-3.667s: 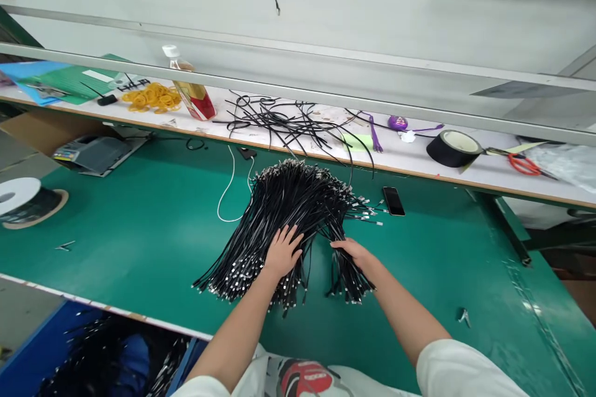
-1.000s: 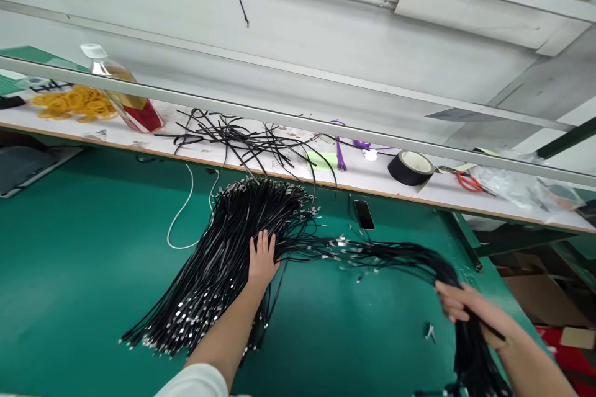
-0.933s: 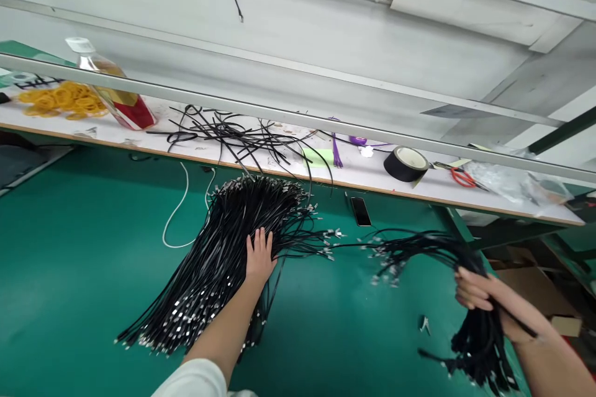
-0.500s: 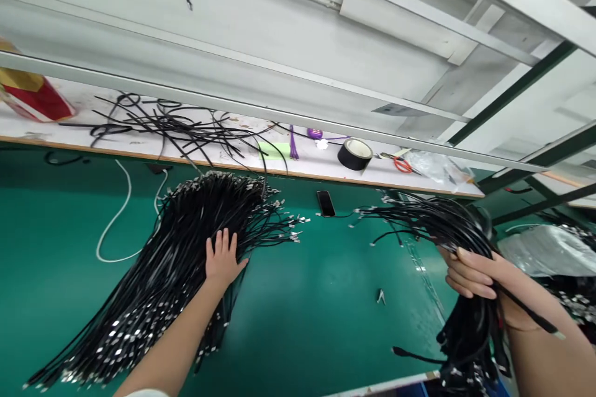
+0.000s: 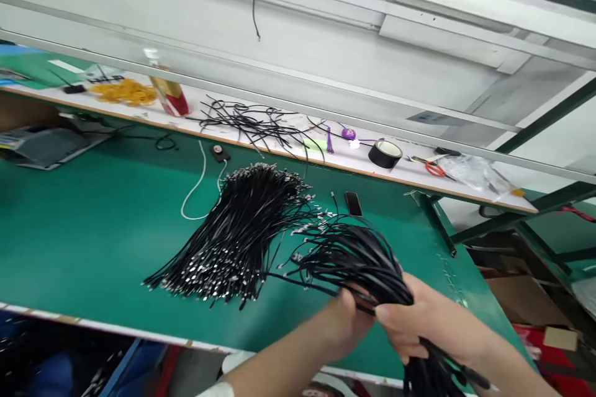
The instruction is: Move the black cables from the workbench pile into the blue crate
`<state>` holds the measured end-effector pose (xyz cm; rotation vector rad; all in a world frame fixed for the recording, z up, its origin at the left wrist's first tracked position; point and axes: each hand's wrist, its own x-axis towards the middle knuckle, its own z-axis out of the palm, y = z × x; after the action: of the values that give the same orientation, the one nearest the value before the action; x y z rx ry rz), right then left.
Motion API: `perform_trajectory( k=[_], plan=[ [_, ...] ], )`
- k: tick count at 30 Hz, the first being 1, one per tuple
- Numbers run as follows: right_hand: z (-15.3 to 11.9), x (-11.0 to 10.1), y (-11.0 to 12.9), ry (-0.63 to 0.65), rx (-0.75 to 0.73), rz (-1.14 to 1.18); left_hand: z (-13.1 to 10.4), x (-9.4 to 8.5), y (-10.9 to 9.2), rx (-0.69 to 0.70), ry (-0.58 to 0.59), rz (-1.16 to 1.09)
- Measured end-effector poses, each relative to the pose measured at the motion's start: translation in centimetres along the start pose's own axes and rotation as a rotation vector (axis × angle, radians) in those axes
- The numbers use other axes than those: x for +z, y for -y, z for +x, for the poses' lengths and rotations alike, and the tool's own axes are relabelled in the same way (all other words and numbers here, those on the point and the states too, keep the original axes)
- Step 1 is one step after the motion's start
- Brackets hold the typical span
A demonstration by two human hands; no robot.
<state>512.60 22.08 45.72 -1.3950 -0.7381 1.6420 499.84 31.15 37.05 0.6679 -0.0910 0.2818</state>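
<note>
A bundle of black cables (image 5: 358, 254) with small metal connectors at the ends is in my right hand (image 5: 419, 316), the fingers wrapped round its middle. The loose ends fan out to the left, and the rest hangs past the table's front edge. My left hand (image 5: 349, 319), a little blurred, is closed on the near side of the same bundle, with the thumb up and fingers partly hidden under the cables. To the left lies a large pile of similar black cables (image 5: 254, 223) on the green table (image 5: 112, 242).
A phone (image 5: 353, 204) lies behind the bundle. On the white shelf are loose black cable lengths (image 5: 251, 121), a roll of black tape (image 5: 385, 154), red-handled scissors (image 5: 435, 169), a bottle (image 5: 171, 96) and yellow pieces (image 5: 125, 93). A white cord (image 5: 190, 198) curves beside the pile.
My left hand has left the cable pile and come across to the bundle. My right hand has brought the bundle leftward, closer to the pile. The view has shifted and shows more of the left side.
</note>
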Motion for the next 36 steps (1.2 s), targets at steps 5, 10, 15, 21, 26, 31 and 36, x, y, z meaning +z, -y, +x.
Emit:
perform_trajectory(
  k=[5,10,15,21,26,31,36],
  plan=[
    [3.0,7.0,-4.9,0.036,-0.151,-0.058,-3.5,-0.6,-6.1,0.196,-0.341,-0.439],
    [5.5,11.4,-8.9,-0.001,-0.205,-0.071,-7.3,-3.0,-11.1,0.321,-0.541,-0.624],
    [8.0,12.8,-9.1,0.003,-0.193,-0.184,-8.9,-4.7,-15.7,0.409,-0.493,-0.603],
    [12.5,9.4,-7.2,0.009,-0.331,-0.568,-8.4,-4.9,-19.0,0.516,-0.454,-0.430],
    [14.7,4.7,-6.7,-0.088,-0.432,-0.763,-6.7,-4.4,-20.9,0.576,-0.509,-0.244],
    [16.6,3.0,-4.2,-0.220,-0.600,-0.696,-4.6,-4.1,-21.0,0.596,-0.615,-0.009],
    [20.3,6.5,-1.9,-0.027,-0.823,-0.669,-4.1,-4.0,-20.9,0.648,-0.711,0.149]
  ],
)
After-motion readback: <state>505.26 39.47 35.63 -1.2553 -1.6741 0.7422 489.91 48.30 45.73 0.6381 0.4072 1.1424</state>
